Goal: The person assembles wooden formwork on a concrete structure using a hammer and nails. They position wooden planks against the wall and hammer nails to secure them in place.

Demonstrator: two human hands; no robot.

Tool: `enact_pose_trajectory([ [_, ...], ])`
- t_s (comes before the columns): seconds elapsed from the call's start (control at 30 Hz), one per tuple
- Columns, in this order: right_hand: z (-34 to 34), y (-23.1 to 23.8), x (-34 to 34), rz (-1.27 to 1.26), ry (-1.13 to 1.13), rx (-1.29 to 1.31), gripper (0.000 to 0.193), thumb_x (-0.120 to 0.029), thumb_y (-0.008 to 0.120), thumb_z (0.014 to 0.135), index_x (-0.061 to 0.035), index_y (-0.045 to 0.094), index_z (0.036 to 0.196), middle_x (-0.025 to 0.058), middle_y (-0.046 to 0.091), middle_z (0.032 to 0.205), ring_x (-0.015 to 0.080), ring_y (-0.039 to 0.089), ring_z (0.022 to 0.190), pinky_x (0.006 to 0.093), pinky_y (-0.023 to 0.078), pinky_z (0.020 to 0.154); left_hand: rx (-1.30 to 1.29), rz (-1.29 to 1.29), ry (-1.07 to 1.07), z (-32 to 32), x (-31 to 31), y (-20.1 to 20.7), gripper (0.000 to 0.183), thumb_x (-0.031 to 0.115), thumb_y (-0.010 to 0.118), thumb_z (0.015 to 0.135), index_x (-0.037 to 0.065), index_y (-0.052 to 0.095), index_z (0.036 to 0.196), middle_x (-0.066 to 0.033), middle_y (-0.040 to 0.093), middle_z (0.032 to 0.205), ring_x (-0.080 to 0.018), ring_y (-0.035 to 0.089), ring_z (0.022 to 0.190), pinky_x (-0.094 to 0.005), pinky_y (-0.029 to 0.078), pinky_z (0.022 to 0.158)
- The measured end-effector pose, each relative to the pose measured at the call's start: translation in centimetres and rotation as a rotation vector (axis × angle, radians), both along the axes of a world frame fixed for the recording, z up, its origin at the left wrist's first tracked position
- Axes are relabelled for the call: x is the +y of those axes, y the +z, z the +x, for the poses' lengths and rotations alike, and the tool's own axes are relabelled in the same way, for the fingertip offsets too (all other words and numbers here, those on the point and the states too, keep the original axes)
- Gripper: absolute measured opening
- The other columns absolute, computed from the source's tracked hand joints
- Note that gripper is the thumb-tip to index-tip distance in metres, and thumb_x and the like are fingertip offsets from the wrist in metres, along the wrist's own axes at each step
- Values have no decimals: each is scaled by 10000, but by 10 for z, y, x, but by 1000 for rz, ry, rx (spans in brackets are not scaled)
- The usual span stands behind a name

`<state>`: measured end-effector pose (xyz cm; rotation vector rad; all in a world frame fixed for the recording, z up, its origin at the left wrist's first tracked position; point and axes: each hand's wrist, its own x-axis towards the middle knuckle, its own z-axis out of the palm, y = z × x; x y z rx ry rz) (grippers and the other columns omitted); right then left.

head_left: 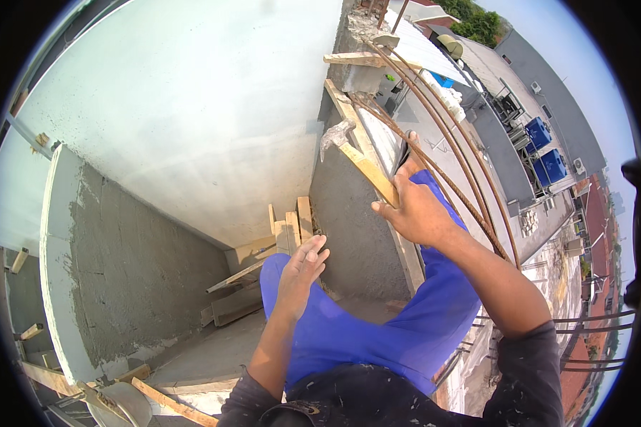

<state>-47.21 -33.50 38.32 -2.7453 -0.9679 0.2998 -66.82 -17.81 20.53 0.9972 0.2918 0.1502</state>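
My right hand [421,210] is wrapped round the wooden handle of a claw hammer [369,173]. The hammer's metal head points up and left, over the timber plank [349,114] that runs along the wall top. My left hand [303,270] hovers above my left knee with its fingers stretched out, and nothing shows in it. Blue trousers [363,341] cover my spread legs. Beyond the right hand, my foot [410,162] rests close to the plank, partly hidden by that hand.
Rusty steel bars [452,153] curve past my right side. A pale wall [192,121] rises ahead, and a rough grey rendered wall [142,256] stands at left. Timber offcuts [292,228] lie below between them. A bucket [124,402] sits lower left. Rooftops drop away at right.
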Motion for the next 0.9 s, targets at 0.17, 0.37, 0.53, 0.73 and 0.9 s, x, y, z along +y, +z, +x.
enact_pose_trajectory([
  [0.17,-37,-64,39,-35,-70,340,477,-266,645,933,71,515,1244,366,661,1123,469,702,1011,547,577,872,92,-199,62,96,-34,32,572,483,515,1088,48,492,1459,-123,567,1472,-276,583,1273,-446,442,1125],
  [0.37,-20,-181,-15,390,40,754,674,-397,640,1004,8,416,1493,224,677,1254,354,667,1141,469,539,929,290,-250,195,76,11,-42,446,396,508,1109,26,528,1357,-44,621,1025,-174,649,967,-386,566,844],
  [0.53,29,-270,-66,1053,-1169,1065,825,-572,712,946,7,461,1477,93,645,1194,216,633,1128,340,542,907,535,-521,407,90,84,-134,240,288,501,1114,48,516,1111,-26,519,823,-93,484,633,-277,491,562],
  [0.73,79,-338,-73,2052,-1805,1297,938,-617,747,896,42,406,1470,115,598,1268,248,642,1108,342,576,867,555,-509,566,182,167,-186,179,218,466,1119,67,470,1023,-39,554,810,-104,514,608,-252,507,520],
  [0.9,78,-366,-57,2113,-1811,1007,683,-482,698,990,45,482,1366,111,602,1252,201,650,1090,308,596,830,370,-404,567,274,251,-162,258,370,370,1145,147,480,1075,-16,550,816,-80,482,591,-246,494,519],
])
